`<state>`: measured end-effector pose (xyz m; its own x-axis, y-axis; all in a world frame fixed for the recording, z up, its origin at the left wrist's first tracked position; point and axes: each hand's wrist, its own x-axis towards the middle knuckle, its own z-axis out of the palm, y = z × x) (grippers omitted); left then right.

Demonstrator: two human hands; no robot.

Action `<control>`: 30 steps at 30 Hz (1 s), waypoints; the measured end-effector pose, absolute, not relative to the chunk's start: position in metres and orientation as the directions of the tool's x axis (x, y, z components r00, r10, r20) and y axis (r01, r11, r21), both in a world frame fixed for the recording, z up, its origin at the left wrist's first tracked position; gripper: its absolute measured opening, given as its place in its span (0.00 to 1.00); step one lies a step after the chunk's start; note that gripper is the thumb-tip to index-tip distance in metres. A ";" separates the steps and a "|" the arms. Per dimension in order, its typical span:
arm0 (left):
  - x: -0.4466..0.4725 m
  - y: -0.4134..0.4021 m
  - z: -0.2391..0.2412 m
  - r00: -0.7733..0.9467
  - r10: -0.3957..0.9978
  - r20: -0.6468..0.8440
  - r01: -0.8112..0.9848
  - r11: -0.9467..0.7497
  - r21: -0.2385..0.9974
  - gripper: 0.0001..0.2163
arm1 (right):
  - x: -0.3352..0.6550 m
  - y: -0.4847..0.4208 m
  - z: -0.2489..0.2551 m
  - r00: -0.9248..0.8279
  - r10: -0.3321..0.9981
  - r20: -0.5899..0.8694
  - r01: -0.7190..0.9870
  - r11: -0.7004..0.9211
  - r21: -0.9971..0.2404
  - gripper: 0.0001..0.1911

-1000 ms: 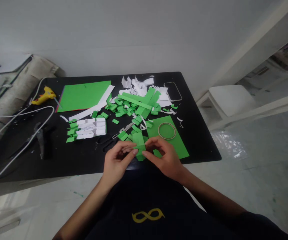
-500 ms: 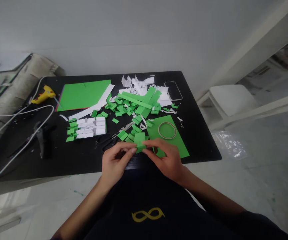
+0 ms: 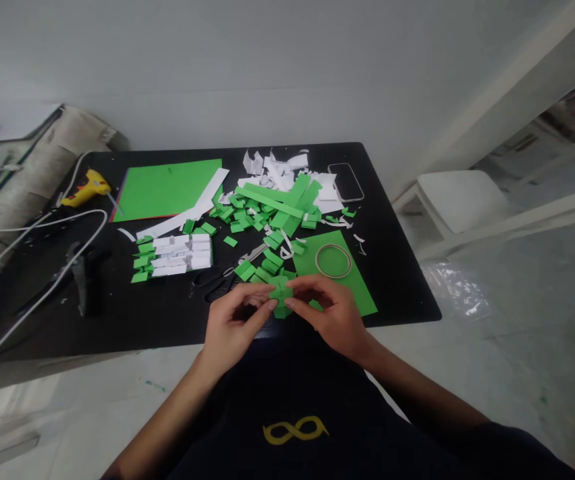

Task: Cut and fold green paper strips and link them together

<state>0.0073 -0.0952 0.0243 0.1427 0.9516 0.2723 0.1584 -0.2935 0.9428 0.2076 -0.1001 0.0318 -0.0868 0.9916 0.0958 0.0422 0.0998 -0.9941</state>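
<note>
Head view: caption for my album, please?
Left hand and right hand pinch green paper at a black table.

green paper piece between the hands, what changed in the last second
The small green paper piece now looks shorter, its top edge lower between the fingers, as if folded down. The left hand and right hand still pinch it at the near edge of the black table; the clear tape ring and black scissors have not moved.
</note>
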 end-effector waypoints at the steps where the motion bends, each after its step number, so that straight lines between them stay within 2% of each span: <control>1: 0.008 -0.095 0.024 0.137 0.955 0.264 0.148 -0.283 0.948 0.11 | 0.208 -0.100 0.032 -0.085 0.992 0.090 0.035 0.094 -0.995 0.11; 5: 0.011 -0.095 0.026 0.087 0.968 0.235 0.091 -0.242 0.966 0.10 | 0.208 -0.100 0.033 -0.074 0.993 0.089 0.024 0.091 -0.996 0.15; 15: 0.013 -0.093 0.034 0.017 0.993 0.117 0.029 -0.117 0.993 0.03 | 0.208 -0.099 0.028 -0.134 0.987 0.084 -0.034 0.080 -0.996 0.18; 23: 0.014 -0.093 0.040 -0.026 0.992 0.121 0.055 -0.120 0.991 0.04 | 0.211 -0.099 0.030 -0.175 0.947 0.271 0.108 0.292 -0.950 0.08; 30: 0.014 -0.091 0.040 -0.036 0.991 0.127 0.074 -0.125 0.989 0.04 | 0.212 -0.098 0.029 -0.178 0.928 0.327 0.216 0.361 -0.907 0.09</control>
